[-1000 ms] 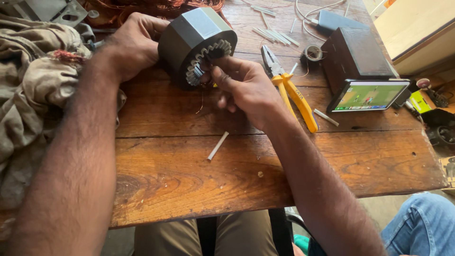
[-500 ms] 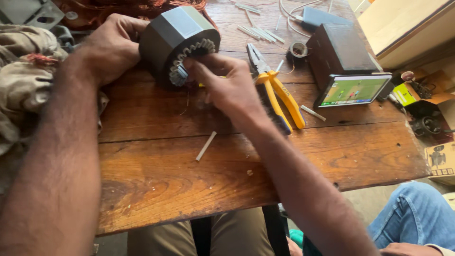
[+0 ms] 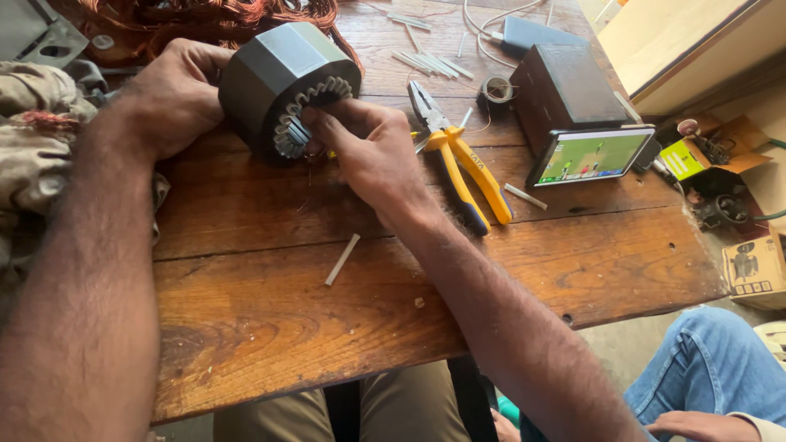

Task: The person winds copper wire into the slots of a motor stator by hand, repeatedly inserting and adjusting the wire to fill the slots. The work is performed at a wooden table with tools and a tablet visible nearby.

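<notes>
Wooden table (image 3: 270, 327); pliers (image 3: 458, 160) beside right hand (image 3: 372, 151)

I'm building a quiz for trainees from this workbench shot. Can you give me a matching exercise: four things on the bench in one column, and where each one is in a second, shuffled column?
Things:
1. grey motor stator
2. yellow-handled pliers
3. phone
4. loose white strip

Places:
A. propped against the dark box, screen lit
B. lying alone on bare wood, nearer the table's front edge
C. held by the left hand, with the right hand at its toothed opening
D. flat on the table just right of the right hand

Pairs: 1-C, 2-D, 3-A, 4-B
</notes>
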Demonstrator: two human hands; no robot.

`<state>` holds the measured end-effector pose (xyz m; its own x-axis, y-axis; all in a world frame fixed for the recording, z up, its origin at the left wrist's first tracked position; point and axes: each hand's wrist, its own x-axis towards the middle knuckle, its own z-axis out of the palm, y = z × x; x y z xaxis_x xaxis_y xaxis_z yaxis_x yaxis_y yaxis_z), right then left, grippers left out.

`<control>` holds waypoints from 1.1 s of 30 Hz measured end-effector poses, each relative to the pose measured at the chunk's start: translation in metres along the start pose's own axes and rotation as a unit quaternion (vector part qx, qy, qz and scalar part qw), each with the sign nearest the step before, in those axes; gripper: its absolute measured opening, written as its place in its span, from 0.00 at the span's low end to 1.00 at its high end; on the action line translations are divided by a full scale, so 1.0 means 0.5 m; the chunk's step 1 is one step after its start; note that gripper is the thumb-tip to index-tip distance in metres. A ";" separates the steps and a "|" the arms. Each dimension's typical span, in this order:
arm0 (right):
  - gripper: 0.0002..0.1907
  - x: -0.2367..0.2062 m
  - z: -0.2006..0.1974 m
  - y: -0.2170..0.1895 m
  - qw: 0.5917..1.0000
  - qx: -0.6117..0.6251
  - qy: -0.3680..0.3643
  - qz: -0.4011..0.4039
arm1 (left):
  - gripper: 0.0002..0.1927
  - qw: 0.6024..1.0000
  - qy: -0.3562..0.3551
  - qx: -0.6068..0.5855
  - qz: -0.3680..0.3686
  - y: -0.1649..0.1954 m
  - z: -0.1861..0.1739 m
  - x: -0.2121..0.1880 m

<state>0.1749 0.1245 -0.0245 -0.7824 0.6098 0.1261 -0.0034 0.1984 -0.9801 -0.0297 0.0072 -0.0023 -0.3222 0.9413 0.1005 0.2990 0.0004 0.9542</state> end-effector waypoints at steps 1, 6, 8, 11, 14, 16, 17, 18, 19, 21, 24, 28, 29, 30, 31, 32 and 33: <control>0.14 -0.001 0.001 -0.001 1.000 0.000 -0.006 -0.020 | 0.11 1.000 0.000 -0.005 -0.003 -0.001 0.000 0.000; 0.15 -0.003 0.003 0.000 0.998 0.017 -0.013 -0.058 | 0.11 1.000 0.010 0.013 0.010 -0.003 0.002 -0.002; 0.15 -0.003 0.003 0.002 1.000 0.015 -0.005 -0.022 | 0.12 1.000 0.013 0.015 0.011 -0.002 0.002 -0.001; 0.15 -0.004 0.003 0.005 0.999 0.021 -0.011 -0.024 | 0.11 1.000 0.016 0.020 -0.001 -0.001 0.002 -0.001; 0.16 -0.004 0.002 0.006 0.998 0.026 -0.020 -0.057 | 0.10 1.000 0.018 0.020 -0.003 -0.001 0.004 -0.001; 0.16 -0.004 0.002 0.005 0.998 0.025 -0.019 -0.047 | 0.11 1.000 0.018 0.017 0.002 0.000 0.004 -0.001; 0.16 -0.005 0.002 0.004 0.999 0.023 -0.016 -0.025 | 0.11 1.000 0.014 0.011 -0.002 0.001 0.004 -0.001; 0.16 -0.006 0.002 0.003 1.000 0.021 -0.013 -0.004 | 0.12 1.000 0.011 0.006 -0.006 0.001 0.004 0.000; 0.16 -0.006 0.002 0.001 1.000 0.023 -0.012 -0.005 | 0.12 1.000 0.008 0.000 -0.009 0.002 0.004 0.000; 0.17 -0.007 0.003 -0.002 1.000 0.026 -0.010 -0.005 | 0.13 1.000 0.004 -0.002 -0.002 0.005 0.003 0.000; 0.17 -0.007 0.004 -0.006 0.999 0.031 -0.010 -0.006 | 0.14 1.000 -0.008 -0.020 -0.009 0.007 0.002 -0.002; 0.17 -0.007 0.005 -0.006 0.999 0.035 -0.008 -0.013 | 0.16 1.000 -0.004 -0.006 -0.028 0.011 0.002 -0.005; 0.17 -0.008 0.005 -0.006 0.999 0.034 -0.007 -0.011 | 0.16 1.000 -0.004 -0.001 -0.024 0.011 0.002 -0.006; 0.17 -0.008 0.004 -0.006 0.999 0.033 -0.006 -0.009 | 0.16 1.000 -0.005 0.004 -0.020 0.013 0.002 -0.007; 0.17 -0.009 0.004 -0.005 0.999 0.036 -0.007 -0.004 | 0.16 1.000 -0.005 0.008 -0.016 0.013 0.001 -0.008; 0.17 -0.009 0.004 -0.005 0.999 0.039 -0.008 0.001 | 0.16 1.000 -0.005 0.001 -0.018 0.014 0.001 -0.009; 0.17 -0.009 0.004 -0.005 0.999 0.042 -0.009 0.006 | 0.16 1.000 -0.004 -0.007 -0.021 0.015 0.002 -0.009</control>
<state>0.1772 0.1197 -0.0228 -0.7944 0.5971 0.1115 -0.0445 0.1258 -0.9911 -0.0252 0.0030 0.0039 -0.3264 0.9434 0.0588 0.2728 0.0345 0.9615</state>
